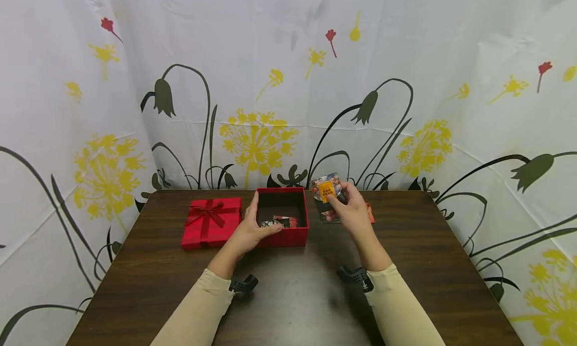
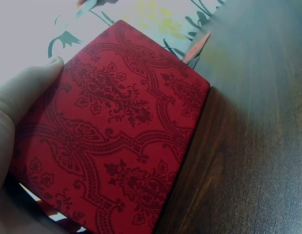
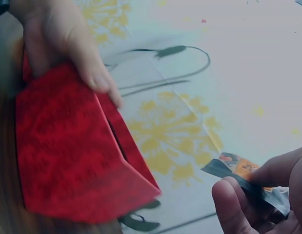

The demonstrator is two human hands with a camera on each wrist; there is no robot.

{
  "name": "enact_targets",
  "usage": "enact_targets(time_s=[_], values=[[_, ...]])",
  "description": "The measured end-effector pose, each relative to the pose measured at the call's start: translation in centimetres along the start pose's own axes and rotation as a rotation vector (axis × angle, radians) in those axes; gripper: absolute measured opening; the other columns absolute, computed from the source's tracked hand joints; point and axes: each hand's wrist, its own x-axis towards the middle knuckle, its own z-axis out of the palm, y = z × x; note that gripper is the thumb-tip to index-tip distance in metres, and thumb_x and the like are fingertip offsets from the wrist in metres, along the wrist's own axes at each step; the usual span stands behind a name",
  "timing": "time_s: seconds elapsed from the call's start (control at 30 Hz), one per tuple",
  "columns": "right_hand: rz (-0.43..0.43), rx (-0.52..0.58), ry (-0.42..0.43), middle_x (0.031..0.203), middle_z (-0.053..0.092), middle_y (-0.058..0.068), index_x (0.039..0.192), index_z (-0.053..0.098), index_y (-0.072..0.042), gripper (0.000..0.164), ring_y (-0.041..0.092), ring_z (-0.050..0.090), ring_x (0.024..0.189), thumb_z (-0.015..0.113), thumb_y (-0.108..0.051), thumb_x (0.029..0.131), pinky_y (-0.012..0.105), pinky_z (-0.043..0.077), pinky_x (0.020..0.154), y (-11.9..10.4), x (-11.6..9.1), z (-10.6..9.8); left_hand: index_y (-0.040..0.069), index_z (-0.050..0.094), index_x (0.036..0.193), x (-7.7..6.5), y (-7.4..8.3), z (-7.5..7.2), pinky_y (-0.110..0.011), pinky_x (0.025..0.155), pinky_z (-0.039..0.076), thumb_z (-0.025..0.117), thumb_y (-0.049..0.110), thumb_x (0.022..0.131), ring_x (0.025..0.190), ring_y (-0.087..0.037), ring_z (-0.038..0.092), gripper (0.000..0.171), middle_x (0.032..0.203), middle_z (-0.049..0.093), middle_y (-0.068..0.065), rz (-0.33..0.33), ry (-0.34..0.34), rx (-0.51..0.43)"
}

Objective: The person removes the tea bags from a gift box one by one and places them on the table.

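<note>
My left hand holds the open red box at its left front corner, thumb over the front rim and fingers along the left side. Dark floral patterning covers the box wall in the left wrist view. Inside the box lie small printed packets, red and dark. To the right of the box, my right hand pinches a small glossy packet with an orange label between thumb and fingers. Its dark edge shows in the right wrist view. A dark, red-printed piece hangs just below the packet.
Left of the box lies its red lid with a dark red ribbon bow. Something orange shows behind my right hand on the brown table. A flower-printed white curtain hangs at the table's back edge.
</note>
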Motion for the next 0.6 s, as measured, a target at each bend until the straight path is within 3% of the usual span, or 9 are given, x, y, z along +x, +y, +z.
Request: enact_targets(time_s=[0.2,0.3,0.43,0.6], values=[[-0.020,-0.039,0.071,0.120,0.066,0.018,0.135,0.053,-0.001,0.031,0.020,0.076,0.071,0.059,-0.023,0.114,0.039,0.067,0.067,-0.4,-0.5,-3.8,0.046,-0.008,0.174,0.0,-0.2,0.2,-0.079,0.127,0.022,0.088,0.052,0.088,0.168,-0.045,0.012,0.129,0.184,0.002,-0.008,-0.002,0.001,-0.001],[-0.004,-0.058,0.125,0.113,0.066,0.010,0.134,0.055,-0.001,0.032,0.018,0.074,0.072,0.057,-0.028,0.115,0.033,0.065,0.065,-0.6,-0.8,-5.8,0.046,-0.008,0.174,0.0,-0.2,0.2,-0.079,0.127,0.023,0.088,0.048,0.090,0.167,-0.046,0.013,0.127,0.184,0.003,-0.008,-0.008,0.004,-0.001],[0.031,-0.061,0.208,0.102,0.065,0.003,0.129,0.058,-0.002,0.029,0.014,0.067,0.067,0.063,-0.026,0.113,0.028,0.061,0.061,-0.6,-1.0,-8.1,0.046,-0.007,0.174,-0.1,-0.2,0.2,-0.079,0.127,0.023,0.088,0.045,0.090,0.168,-0.046,0.013,0.126,0.184,0.003,-0.008,-0.008,0.008,0.000],[0.027,-0.111,0.297,0.107,0.066,-0.001,0.130,0.058,0.001,0.031,0.012,0.064,0.069,0.072,-0.015,0.107,0.025,0.060,0.061,0.5,-1.1,-10.2,0.046,-0.008,0.174,0.0,-0.2,0.0,-0.079,0.127,0.021,0.088,0.045,0.090,0.168,-0.046,0.012,0.128,0.185,0.002,-0.008,0.002,0.007,-0.006]])
